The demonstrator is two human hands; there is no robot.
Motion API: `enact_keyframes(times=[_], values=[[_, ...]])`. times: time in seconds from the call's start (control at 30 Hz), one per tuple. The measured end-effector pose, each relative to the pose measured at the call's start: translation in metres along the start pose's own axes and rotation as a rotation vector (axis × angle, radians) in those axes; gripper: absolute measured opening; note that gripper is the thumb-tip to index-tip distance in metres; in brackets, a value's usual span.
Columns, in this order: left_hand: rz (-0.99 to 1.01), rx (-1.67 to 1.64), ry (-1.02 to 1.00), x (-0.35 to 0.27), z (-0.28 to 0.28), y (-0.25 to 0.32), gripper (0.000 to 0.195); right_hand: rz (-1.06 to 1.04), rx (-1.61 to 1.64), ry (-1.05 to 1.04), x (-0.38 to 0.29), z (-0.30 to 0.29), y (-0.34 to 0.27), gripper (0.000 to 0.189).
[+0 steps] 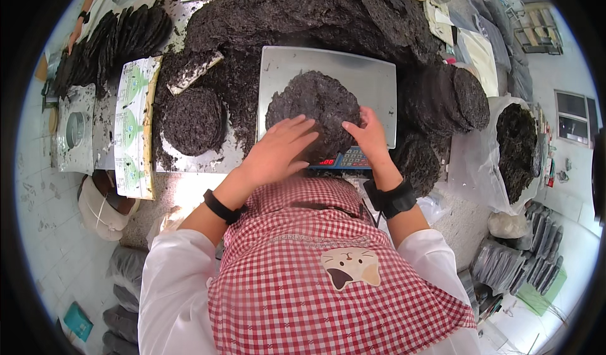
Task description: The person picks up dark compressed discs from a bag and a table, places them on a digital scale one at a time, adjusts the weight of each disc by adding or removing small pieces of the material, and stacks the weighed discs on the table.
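Note:
A round cake of dried dark seaweed (pixel 317 104) lies on the metal pan of a digital scale (pixel 374 70). My left hand (pixel 284 149) rests flat over its lower left part, fingers spread. At the cake's right edge, my right hand (pixel 371 130) has its thumb on top and its fingers at the rim; whether it grips is unclear. Part of the scale's lit display and keypad (pixel 352 158) shows below the cake. Left of the scale, another round seaweed stack (pixel 194 122) sits on the table, near a small flake-covered block (pixel 196 73).
A large seaweed heap (pixel 284 14) lies behind the scale. More discs (pixel 445 99) lean at the right, beside an open plastic bag of seaweed (pixel 516 151). A printed carton (pixel 135 127) stands left. Another person's hand (pixel 75 35) is by the discs at the upper left.

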State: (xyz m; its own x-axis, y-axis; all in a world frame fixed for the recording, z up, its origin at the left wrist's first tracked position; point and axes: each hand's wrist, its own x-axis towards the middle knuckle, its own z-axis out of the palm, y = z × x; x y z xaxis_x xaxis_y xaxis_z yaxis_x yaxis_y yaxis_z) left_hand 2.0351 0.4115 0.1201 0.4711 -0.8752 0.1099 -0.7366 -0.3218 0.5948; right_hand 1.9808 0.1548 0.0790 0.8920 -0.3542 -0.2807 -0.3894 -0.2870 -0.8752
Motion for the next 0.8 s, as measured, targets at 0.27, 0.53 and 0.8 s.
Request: enact_keyframes(times=[0.27, 0.53, 0.8], values=[[0.065, 0.106, 0.061, 0.044, 0.026, -0.004, 0.067, -0.453, -0.742, 0.005, 0.032, 0.001, -0.060, 0.056], [0.065, 0.180, 0.024, 0.044, 0.032, -0.009, 0.066, -0.439, -0.802, -0.130, 0.049, -0.001, -0.077, 0.038], [0.051, 0.165, 0.011, 0.047, 0.031, -0.009, 0.066, -0.006, 0.384, 0.080, 0.065, 0.010, -0.066, 0.026]])
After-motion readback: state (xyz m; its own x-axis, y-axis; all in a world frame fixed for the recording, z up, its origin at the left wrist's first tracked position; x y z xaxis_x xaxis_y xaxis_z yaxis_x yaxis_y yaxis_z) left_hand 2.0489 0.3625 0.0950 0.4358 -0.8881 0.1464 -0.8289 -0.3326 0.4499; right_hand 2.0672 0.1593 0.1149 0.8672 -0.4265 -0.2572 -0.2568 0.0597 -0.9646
